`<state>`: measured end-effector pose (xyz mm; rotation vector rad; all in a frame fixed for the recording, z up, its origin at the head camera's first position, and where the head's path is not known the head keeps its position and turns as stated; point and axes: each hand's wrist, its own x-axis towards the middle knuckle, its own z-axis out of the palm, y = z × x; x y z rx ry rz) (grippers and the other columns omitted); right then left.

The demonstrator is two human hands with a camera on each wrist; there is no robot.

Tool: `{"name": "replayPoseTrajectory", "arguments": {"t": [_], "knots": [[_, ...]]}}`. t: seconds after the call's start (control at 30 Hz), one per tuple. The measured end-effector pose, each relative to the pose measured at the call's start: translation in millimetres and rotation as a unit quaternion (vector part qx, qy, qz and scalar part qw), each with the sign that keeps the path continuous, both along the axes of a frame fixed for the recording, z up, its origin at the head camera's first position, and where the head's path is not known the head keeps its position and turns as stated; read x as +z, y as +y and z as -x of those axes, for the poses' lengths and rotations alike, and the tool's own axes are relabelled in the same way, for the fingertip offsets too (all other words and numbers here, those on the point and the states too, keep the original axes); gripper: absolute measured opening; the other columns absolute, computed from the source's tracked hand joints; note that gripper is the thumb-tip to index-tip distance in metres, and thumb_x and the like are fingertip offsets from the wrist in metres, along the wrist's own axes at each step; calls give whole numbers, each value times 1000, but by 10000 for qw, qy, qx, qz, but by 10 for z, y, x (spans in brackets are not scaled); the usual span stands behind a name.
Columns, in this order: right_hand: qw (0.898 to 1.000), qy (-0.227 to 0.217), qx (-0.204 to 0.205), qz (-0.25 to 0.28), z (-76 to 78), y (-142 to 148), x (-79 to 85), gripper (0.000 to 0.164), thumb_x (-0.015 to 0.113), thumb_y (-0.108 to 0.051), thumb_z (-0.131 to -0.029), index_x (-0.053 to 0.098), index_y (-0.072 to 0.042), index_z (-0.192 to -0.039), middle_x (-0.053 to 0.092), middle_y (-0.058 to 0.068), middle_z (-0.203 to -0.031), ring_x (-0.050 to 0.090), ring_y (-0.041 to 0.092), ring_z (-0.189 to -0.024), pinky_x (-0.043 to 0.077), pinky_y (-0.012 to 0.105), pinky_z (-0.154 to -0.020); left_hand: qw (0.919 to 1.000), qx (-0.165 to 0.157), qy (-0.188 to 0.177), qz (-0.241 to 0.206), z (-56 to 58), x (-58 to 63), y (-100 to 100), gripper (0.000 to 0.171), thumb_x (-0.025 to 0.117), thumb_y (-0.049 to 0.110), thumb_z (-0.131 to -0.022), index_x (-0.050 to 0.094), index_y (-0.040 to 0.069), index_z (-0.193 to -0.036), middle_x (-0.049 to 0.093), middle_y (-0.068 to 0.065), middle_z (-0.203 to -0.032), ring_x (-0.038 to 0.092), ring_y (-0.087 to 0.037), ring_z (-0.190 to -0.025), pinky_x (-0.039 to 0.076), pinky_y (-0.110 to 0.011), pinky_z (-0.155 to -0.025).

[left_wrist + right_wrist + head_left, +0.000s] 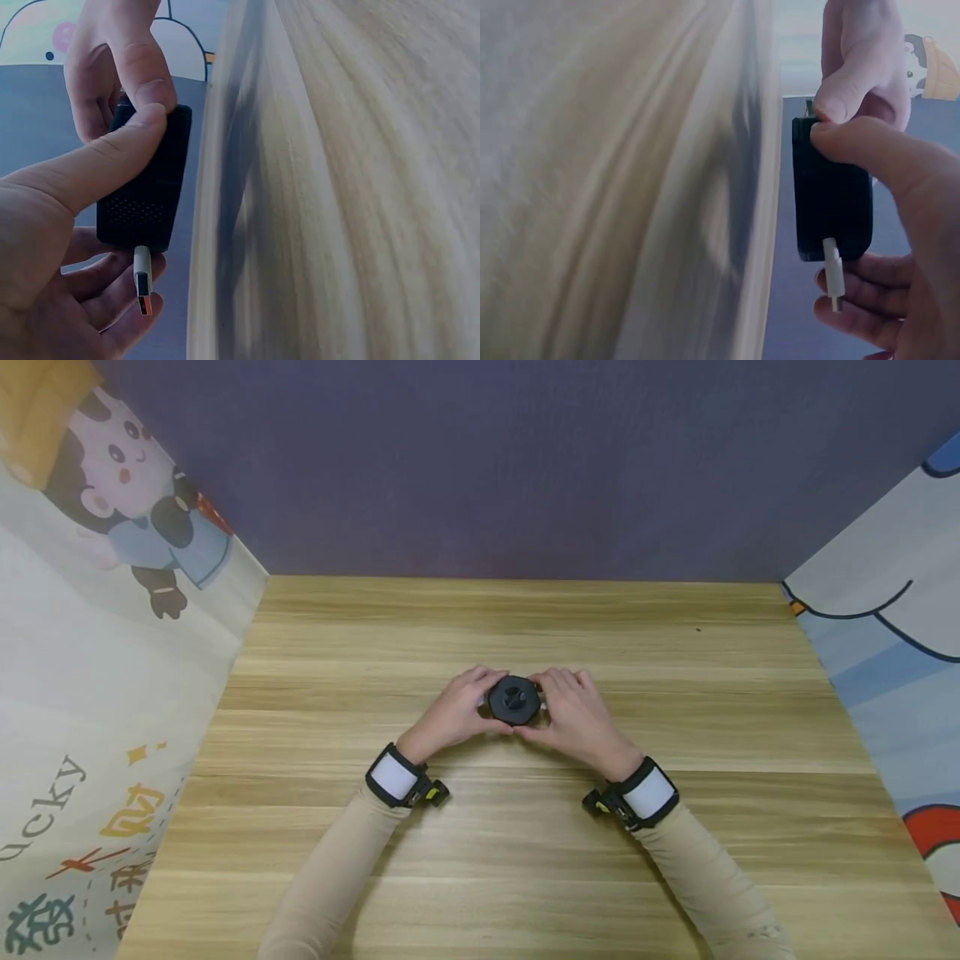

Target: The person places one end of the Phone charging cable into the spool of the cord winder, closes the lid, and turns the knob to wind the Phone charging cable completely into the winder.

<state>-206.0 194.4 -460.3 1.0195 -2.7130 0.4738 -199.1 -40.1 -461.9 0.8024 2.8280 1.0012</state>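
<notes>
A black octagonal USB cable reel is held over the middle of the table, with a round raised part on its top face. My left hand grips its left side between thumb and fingers, and my right hand grips the right side the same way. Both thumbs meet at the near edge. In the left wrist view a white USB-A plug sticks out of the reel beside the left fingers. A slimmer white plug protruding near the right fingers shows in the right wrist view.
The wood-grain table spreads around both hands. A dark blue panel stands along its far edge. Printed cartoon panels border the left and right sides. Each wrist wears a black strap with a small camera.
</notes>
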Motion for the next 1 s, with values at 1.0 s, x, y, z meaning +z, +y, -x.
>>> {"name": "replayPoseTrajectory", "arguments": {"t": [1.0], "knots": [[9987,-205,-284,-374,-32,-34,-181,83,83,-62,-78,63,2,-126,68,15,-112,63,35,-107,42,46,-91,9963,-114,-559,639,29,-103,73,91,89,36,-81,46,-2,-151,57,-18,-143,53,-35,-133,39,-50,-116]]}}
